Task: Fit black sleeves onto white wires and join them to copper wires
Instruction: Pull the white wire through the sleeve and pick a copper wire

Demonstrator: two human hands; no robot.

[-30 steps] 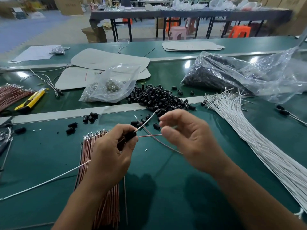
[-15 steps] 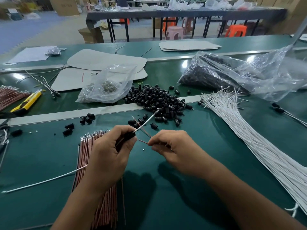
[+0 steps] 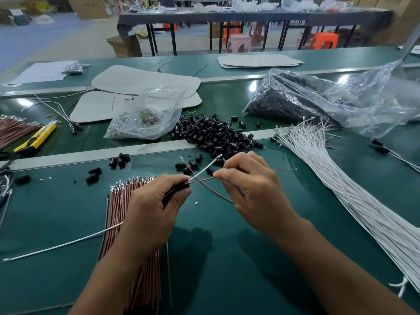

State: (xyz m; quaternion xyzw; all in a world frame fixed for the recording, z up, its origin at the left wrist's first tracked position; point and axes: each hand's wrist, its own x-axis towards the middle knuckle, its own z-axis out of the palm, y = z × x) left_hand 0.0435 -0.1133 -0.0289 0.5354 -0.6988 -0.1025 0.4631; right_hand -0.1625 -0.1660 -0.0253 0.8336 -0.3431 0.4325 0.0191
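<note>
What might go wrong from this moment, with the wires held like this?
1. The right hand pinches a copper wire just where a loose copper wire crosses beneath it; the two might tangle or get mixed up.
2. The white wire, held with the black sleeve in the left hand, trails across the copper bundle; pulling it may drag strands.

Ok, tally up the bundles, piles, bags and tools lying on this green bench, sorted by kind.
Copper wire bundles: 2
White wire bundles: 1
Black sleeve piles: 1
Clear plastic bags: 3
Yellow utility knives: 1
Total: 8
</note>
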